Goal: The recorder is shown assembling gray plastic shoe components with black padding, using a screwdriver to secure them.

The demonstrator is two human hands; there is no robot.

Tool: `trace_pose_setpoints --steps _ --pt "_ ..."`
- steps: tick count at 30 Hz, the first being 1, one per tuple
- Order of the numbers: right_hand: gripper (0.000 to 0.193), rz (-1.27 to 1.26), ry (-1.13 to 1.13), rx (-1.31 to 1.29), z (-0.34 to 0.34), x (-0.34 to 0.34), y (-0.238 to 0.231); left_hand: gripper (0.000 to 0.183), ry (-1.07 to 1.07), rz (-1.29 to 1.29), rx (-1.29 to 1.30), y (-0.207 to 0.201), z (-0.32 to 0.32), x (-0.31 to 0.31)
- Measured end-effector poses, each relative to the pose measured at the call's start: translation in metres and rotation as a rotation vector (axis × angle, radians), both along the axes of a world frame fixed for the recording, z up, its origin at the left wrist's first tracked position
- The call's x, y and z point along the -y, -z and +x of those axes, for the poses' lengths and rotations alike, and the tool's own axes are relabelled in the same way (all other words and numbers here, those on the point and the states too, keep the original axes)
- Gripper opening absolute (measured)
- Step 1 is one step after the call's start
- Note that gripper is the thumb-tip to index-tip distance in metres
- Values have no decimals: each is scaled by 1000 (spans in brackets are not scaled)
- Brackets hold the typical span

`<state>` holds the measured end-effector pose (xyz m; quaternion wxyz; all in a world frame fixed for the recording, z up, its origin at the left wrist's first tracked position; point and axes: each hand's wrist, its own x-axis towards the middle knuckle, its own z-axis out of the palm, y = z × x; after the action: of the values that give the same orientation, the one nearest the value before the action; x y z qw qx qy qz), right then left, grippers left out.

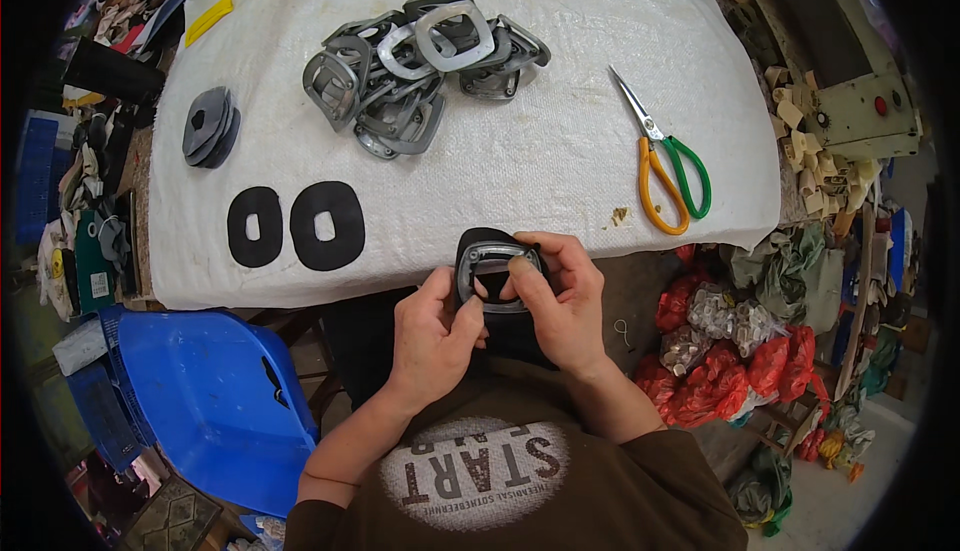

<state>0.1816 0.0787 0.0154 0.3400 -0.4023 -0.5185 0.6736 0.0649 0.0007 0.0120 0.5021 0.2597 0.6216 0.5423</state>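
Just off the table's near edge, both my hands hold a grey rounded-square metal frame (503,249) with a black pad (485,235) against it. My left hand (432,336) grips its left and lower side, thumb along the rim. My right hand (562,301) pinches the right side, its thumb pressed on the frame near the opening. Two flat black pads with holes, a left one (255,254) and a right one (328,254), lie side by side on the white cloth (560,171). Farther back is a heap of similar metal frames (485,41).
Scissors (652,136) with one orange and one green handle lie at the right. Thin grey pieces (208,129) are stacked at the left, below a yellow strip (208,19). A blue plastic tub (200,411) stands lower left; red bags (710,386) fill the lower right.
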Motion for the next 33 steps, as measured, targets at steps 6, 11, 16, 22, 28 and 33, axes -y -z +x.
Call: trace_pose_setpoints --steps 6,11,16,22,28,33 --pt "24 -26 -94 -51 3 1 1 14 -47 145 162 -2 -8 -5" --pt "27 -14 -181 -144 3 0 6 14 -80 164 93 2 -11 -2" --pt "20 210 -162 46 10 -7 10 11 -78 136 -132 4 -10 0" --pt "12 542 -210 289 8 -14 4 12 -55 151 -281 9 -7 1" --pt "18 49 -199 102 17 -23 1 14 47 148 -347 -2 -12 1" --pt "19 -16 -130 3 13 -22 6 16 32 130 -266 -3 -8 0"
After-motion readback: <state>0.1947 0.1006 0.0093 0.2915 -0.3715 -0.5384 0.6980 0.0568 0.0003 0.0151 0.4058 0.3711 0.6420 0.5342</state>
